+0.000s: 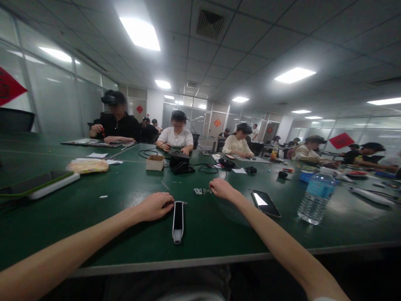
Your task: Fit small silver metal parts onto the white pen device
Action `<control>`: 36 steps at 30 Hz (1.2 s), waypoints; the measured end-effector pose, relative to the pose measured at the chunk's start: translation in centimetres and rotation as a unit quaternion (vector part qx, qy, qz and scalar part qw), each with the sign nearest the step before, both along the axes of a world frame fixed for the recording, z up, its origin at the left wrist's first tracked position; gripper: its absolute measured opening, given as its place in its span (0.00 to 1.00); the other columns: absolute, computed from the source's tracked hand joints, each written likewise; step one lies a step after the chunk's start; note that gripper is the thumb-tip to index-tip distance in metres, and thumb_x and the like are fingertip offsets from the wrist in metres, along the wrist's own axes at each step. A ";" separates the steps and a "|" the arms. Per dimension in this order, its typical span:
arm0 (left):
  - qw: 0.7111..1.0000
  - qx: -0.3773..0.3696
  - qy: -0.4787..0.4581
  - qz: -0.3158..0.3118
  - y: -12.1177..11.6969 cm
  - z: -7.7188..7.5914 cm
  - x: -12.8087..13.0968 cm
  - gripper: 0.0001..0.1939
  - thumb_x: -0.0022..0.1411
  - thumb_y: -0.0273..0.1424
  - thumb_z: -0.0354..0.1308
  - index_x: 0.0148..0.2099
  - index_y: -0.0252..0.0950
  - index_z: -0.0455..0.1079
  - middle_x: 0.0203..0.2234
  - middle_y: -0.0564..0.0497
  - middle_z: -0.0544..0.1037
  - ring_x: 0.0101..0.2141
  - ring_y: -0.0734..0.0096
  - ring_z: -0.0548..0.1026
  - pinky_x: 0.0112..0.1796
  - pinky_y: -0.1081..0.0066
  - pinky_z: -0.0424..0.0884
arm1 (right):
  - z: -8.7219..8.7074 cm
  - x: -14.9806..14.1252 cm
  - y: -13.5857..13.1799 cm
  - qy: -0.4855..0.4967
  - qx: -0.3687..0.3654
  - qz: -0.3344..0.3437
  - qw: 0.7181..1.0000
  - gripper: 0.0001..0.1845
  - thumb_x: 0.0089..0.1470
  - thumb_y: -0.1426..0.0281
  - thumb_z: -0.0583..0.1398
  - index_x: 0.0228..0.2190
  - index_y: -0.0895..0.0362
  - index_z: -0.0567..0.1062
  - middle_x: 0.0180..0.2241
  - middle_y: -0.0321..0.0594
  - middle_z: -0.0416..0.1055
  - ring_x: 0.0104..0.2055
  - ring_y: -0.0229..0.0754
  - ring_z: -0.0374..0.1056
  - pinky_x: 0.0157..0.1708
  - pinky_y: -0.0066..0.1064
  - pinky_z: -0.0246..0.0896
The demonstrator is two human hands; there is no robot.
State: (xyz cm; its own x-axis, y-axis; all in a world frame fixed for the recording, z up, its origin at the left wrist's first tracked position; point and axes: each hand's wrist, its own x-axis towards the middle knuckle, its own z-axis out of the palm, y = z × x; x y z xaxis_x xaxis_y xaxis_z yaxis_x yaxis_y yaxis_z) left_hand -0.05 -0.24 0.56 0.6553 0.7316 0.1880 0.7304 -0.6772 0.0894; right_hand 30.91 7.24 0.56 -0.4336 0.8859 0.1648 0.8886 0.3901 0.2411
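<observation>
Device (178, 221) below centre, bottle (316, 198) at right

On the table (216, 238), the left hand (156, 206) rests just left of the device. Small parts (197, 191) lie near mid-frame, left of the right hand (223, 189). The phone (267, 204) lies between that hand and the bottle.

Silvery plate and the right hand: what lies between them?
In the head view, several tiny pieces, too small to identify, lie between the silvery plate and right hand.
</observation>
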 end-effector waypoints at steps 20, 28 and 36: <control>1.000 0.007 0.011 -0.004 0.0 -0.1 -0.1 0.14 0.66 0.34 0.46 0.44 0.36 0.71 0.37 0.46 0.76 0.36 0.65 0.74 0.36 0.69 0.67 | -1.1 -1.5 0.1 0.009 0.007 0.006 1.000 0.13 0.60 0.70 0.53 0.38 0.61 0.76 0.40 0.49 0.73 0.44 0.44 0.66 0.40 0.30 0.56; 1.000 0.005 0.007 -0.005 0.1 -0.2 -0.1 0.14 0.66 0.35 0.46 0.44 0.36 0.71 0.37 0.46 0.76 0.36 0.65 0.73 0.36 0.69 0.67 | -1.2 -1.9 -0.2 -0.009 0.019 0.002 1.000 0.14 0.61 0.68 0.52 0.38 0.62 0.75 0.39 0.51 0.73 0.43 0.46 0.66 0.39 0.31 0.55; 1.000 0.005 0.010 -0.003 0.1 -0.2 -0.1 0.14 0.66 0.35 0.46 0.44 0.36 0.71 0.37 0.46 0.76 0.36 0.65 0.73 0.36 0.69 0.68 | -1.2 -2.0 -0.3 -0.019 0.030 0.012 0.999 0.14 0.62 0.69 0.51 0.38 0.62 0.75 0.40 0.52 0.73 0.44 0.47 0.66 0.41 0.33 0.54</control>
